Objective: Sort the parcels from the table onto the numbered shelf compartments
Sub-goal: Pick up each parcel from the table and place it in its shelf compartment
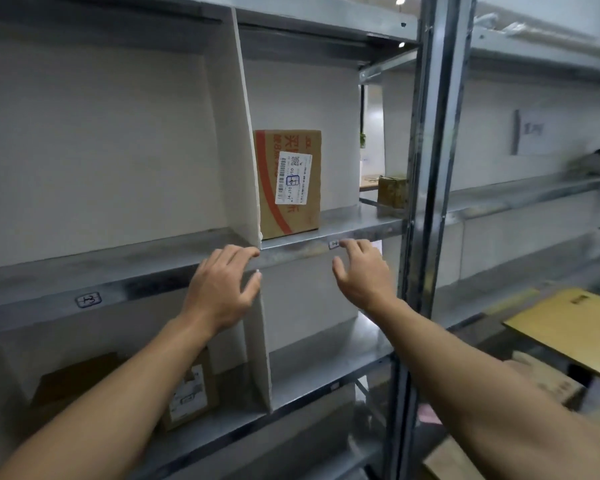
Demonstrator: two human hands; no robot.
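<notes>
Left hand and right hand, both released below the box, seemingly touch its shelf; a jolt could topple it.

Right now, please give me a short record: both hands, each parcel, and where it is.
left hand: open, holding nothing, fingertips at the shelf edge by the white divider
right hand: open, holding nothing, fingers near the small tag on that edge
upright box: stands right of the divider, close beside it, label facing out
lower parcel: in the left compartment one shelf below
</notes>
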